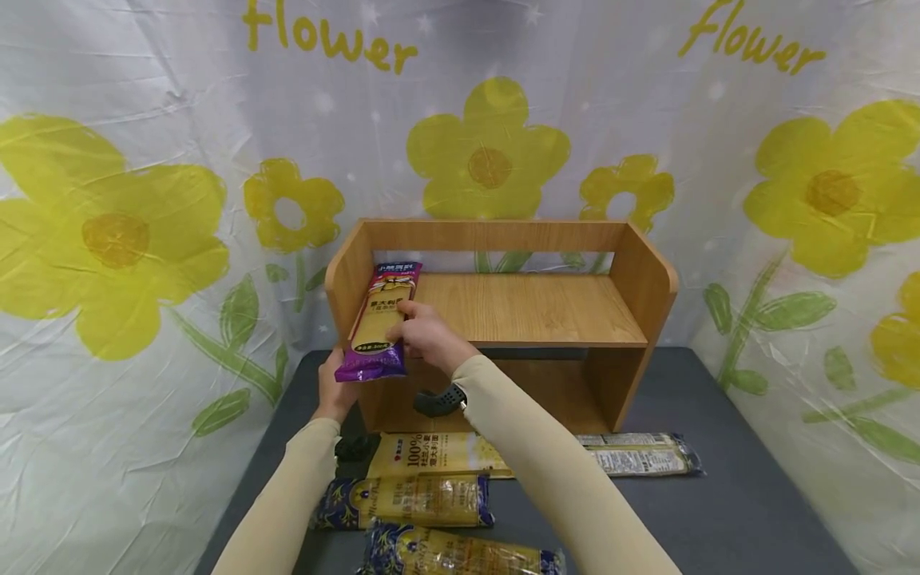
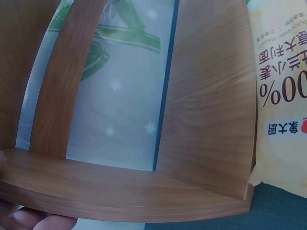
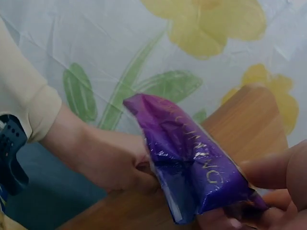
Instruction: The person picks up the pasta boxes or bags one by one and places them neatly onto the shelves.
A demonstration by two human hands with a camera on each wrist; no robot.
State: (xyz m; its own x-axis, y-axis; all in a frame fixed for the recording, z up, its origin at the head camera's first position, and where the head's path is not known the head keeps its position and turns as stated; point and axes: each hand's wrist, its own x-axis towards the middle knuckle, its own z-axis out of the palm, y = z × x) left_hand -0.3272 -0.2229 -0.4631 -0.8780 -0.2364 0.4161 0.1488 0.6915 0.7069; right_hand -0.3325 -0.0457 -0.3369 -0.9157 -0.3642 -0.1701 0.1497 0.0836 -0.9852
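Observation:
A purple-ended packet of spaghetti [image 1: 378, 319] leans on the upper level of a small wooden shelf [image 1: 532, 307], at its left end. My right hand [image 1: 430, 337] pinches the packet's right edge between thumb and fingers. In the right wrist view the packet's crinkled purple end [image 3: 184, 153] sticks out past the fingers. Beside the packet's lower end, my left hand [image 1: 335, 387] grips the shelf's left side panel. In the left wrist view, some fingers [image 2: 36, 221] show against that panel's edge; the packet hides part of this hand in the head view.
In front of the shelf lie a cream spaghetti packet [image 1: 438, 454] and a clear-backed packet [image 1: 640, 457]. Nearer are two blue-ended pasta packets [image 1: 413, 501] [image 1: 460, 553] on the dark table [image 1: 747, 495]. A flowered curtain [image 1: 503, 48] hangs behind.

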